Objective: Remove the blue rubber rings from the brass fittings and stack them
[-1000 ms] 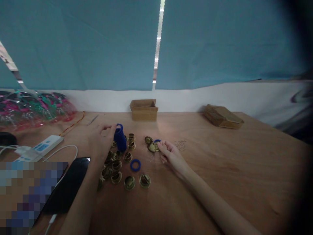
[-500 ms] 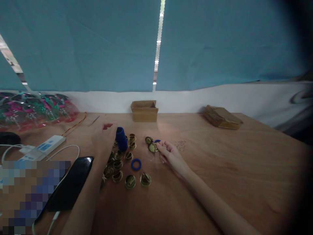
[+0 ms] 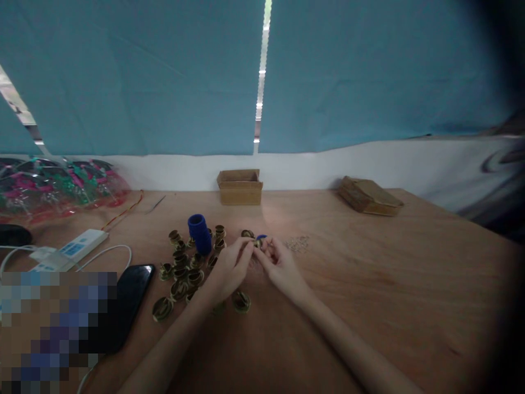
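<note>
Nearest, a loose brass-coloured fitting [image 3: 241, 301] on the wooden table [image 3: 311, 350], apart from the hands. Then, in front of the body, left hand [image 3: 232, 268] and right hand [image 3: 285, 268] angled inward, fingertips meeting. Between them, a small brass-coloured piece [image 3: 257, 244], right at the tips: to the right of the left fingers, to the left of the right ones, with neither hand clearly nearer. Fingers of both closed in a pinch on it; long axis too covered to tell. Just beyond the tips, a blue ring [image 3: 261, 237], whether touching or apart impossible to tell. Past the left fingers, to the left, an upright blue stack [image 3: 200, 235] among more fittings. Farthest, an open cardboard box [image 3: 240, 196].
</note>
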`<state>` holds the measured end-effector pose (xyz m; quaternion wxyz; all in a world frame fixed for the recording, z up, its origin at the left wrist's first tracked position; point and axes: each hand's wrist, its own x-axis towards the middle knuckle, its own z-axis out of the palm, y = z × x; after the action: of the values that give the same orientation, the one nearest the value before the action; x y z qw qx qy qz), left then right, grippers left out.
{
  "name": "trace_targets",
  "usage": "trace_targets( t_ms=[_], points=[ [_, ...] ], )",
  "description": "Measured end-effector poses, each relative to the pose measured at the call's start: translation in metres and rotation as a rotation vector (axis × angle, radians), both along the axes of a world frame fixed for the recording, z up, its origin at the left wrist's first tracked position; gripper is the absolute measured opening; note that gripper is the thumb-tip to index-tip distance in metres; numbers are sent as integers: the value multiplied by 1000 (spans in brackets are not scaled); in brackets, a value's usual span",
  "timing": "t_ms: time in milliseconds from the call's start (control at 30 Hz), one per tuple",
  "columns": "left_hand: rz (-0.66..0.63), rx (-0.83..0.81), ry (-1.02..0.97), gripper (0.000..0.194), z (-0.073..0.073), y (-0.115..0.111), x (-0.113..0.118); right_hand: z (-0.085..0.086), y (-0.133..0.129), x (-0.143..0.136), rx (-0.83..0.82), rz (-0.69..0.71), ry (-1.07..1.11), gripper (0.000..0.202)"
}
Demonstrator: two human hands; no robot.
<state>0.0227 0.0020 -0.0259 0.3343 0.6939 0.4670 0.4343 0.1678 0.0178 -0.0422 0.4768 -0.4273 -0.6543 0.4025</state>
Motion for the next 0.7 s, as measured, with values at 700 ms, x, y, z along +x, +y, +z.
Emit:
trace_targets(
  t_ms=[700],
  points=[
    [-183,-219,-516,31,-6,5,-9,13,-6,6,-118,331,-95,20]
  ],
)
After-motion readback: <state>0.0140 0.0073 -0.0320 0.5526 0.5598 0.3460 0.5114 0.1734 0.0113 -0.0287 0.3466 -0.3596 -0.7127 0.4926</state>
